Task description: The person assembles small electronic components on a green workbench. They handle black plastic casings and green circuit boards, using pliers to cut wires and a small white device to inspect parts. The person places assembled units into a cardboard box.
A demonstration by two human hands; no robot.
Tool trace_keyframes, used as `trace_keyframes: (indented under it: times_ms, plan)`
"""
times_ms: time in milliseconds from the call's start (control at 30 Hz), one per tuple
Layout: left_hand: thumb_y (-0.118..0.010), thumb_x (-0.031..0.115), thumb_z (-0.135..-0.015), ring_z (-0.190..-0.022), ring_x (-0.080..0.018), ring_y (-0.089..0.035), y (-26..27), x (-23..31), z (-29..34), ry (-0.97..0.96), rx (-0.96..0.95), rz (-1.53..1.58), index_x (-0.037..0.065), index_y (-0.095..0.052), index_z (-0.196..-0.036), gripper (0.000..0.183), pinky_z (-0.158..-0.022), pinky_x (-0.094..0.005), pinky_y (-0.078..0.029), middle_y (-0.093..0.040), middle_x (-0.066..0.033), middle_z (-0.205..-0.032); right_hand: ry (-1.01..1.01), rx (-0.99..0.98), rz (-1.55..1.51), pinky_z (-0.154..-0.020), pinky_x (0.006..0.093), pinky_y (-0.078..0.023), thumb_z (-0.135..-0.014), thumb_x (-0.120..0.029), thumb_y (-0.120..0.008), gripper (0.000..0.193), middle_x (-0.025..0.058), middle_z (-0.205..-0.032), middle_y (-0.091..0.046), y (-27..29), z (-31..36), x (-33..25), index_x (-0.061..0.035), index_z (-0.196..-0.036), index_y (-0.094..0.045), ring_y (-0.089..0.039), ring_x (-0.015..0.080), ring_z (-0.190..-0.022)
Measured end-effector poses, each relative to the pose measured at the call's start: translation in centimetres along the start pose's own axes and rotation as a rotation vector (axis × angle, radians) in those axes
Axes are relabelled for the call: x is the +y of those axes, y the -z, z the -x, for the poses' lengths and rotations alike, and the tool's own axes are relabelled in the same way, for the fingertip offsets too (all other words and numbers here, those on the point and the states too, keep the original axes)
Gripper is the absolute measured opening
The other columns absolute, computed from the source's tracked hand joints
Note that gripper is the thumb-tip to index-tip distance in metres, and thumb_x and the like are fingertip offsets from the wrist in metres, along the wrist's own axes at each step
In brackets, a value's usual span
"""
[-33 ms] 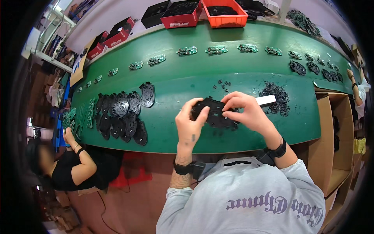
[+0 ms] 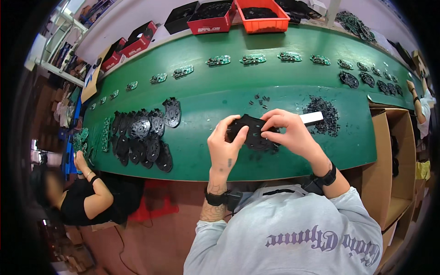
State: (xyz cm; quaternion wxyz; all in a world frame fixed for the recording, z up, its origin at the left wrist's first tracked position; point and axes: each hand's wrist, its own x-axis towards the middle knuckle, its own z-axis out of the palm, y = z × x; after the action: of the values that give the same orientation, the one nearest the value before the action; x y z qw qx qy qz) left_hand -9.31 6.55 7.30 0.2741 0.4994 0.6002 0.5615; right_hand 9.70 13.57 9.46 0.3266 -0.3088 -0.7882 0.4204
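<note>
My left hand (image 2: 223,145) grips a black plastic shell (image 2: 255,136) with slots and cutouts, its thumb lying across the top face and its fingers along the far left edge. At the shell's right side is my right hand (image 2: 295,134), thumb and forefinger pinched together by the surface. Whatever sits between those fingertips is too small to make out. Beyond the shell lie several small black pieces (image 2: 260,100). A larger heap of small black parts (image 2: 327,117) spreads to the right, with a white strip (image 2: 311,118) on its near side.
Several black shells (image 2: 140,126) cluster at the left. Green circuit boards (image 2: 252,58) form a row across the green table (image 2: 201,153). An orange bin (image 2: 263,25) and red boxes (image 2: 211,28) stand behind. Co-workers sit left (image 2: 98,197) and far right (image 2: 424,107); a cardboard box (image 2: 376,156) is at right.
The shell has tilted very slightly in my left hand, whose thumb has shifted a little. My right hand keeps its pinch at the same side.
</note>
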Motion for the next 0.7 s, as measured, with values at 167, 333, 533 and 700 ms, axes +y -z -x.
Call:
trace_keyframes:
  times_ms: [167, 333, 533, 700]
  plan:
    - [-0.074, 0.009, -0.08, -0.064, -0.0058, -0.056, -1.9, 1.0, -0.8, -0.176, -0.05, -0.092, 0.002, -0.065, -0.107, 0.029, -0.054, -0.0202, -0.047, -0.062, -0.0024, -0.087, -0.093, 0.096, -0.098, -0.07, 0.0279, -0.053, -0.078, -0.005, -0.072, 0.013, 0.0082, -0.091, -0.068, 1.0, 0.7, 0.5, 0.0012, -0.086, -0.065, -0.065, 0.0142, -0.077]
    - [-0.075, 0.007, -0.077, -0.066, -0.0076, -0.054, -3.1, 1.8, -0.9, -0.251, -0.111, -0.129, 0.003, -0.066, -0.106, 0.031, -0.057, -0.0208, -0.044, -0.061, -0.0035, -0.084, -0.215, 0.049, -0.233, -0.071, 0.0264, -0.053, -0.079, -0.004, -0.072, 0.019, 0.0072, -0.087, -0.069, 2.2, 1.3, 1.6, 0.0023, -0.095, -0.064, -0.064, 0.0101, -0.078]
    - [-0.073, 0.011, -0.081, -0.077, -0.0083, -0.058, -4.1, 1.8, -1.5, -0.151, -0.319, 0.016, 0.0, -0.063, -0.115, 0.037, -0.067, -0.0228, -0.049, -0.061, -0.0049, -0.094, -0.45, -0.194, -0.628, -0.077, 0.0252, -0.052, -0.08, -0.004, -0.071, 0.026, 0.0088, -0.091, -0.069, 5.0, 1.3, 3.0, 0.0018, -0.105, -0.064, -0.064, 0.0102, -0.083]
    - [-0.064, 0.024, -0.089, -0.086, -0.0154, -0.06, -3.5, 0.9, -2.5, -0.128, -0.232, -0.034, 0.001, -0.055, -0.129, 0.047, -0.077, -0.0289, -0.05, -0.059, -0.0115, -0.111, -0.482, -0.023, -0.477, -0.074, 0.0253, -0.052, -0.082, -0.013, -0.072, 0.031, 0.0059, -0.09, -0.069, 8.4, -0.5, 5.6, 0.0014, -0.109, -0.066, -0.064, 0.0115, -0.08]
